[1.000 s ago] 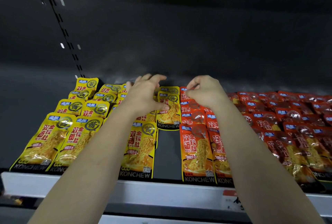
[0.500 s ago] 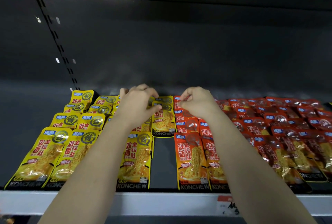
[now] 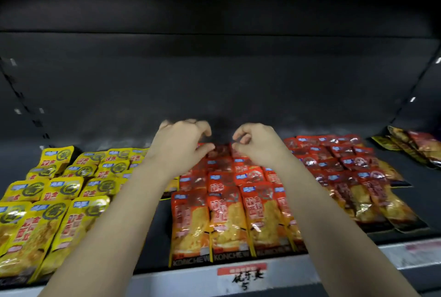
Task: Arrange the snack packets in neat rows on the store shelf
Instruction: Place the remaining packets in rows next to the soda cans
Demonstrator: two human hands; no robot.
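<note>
Yellow snack packets (image 3: 71, 187) lie in overlapping rows on the left of the dark shelf (image 3: 417, 203). Red snack packets (image 3: 226, 213) fill rows in the middle, and looser red ones (image 3: 346, 168) spread to the right. Both of my hands reach to the back of the middle red rows. My left hand (image 3: 181, 146) has curled fingers, with its thumb on the rearmost red packet (image 3: 220, 152). My right hand (image 3: 259, 146) pinches the same packet's right top edge between thumb and forefinger. My forearms hide part of the yellow and red rows.
A bare strip of shelf (image 3: 157, 220) separates yellow from red. Dark brownish packets (image 3: 410, 146) lie at the far right back. A white front rail (image 3: 358, 256) carries a red-and-white price label (image 3: 242, 275). The back wall and the shelf above are dark.
My left hand left the yellow packet at the gap and moved right onto the red rows. The right hand shifted slightly along the red back row. The view panned right and the dark packets came into view.
</note>
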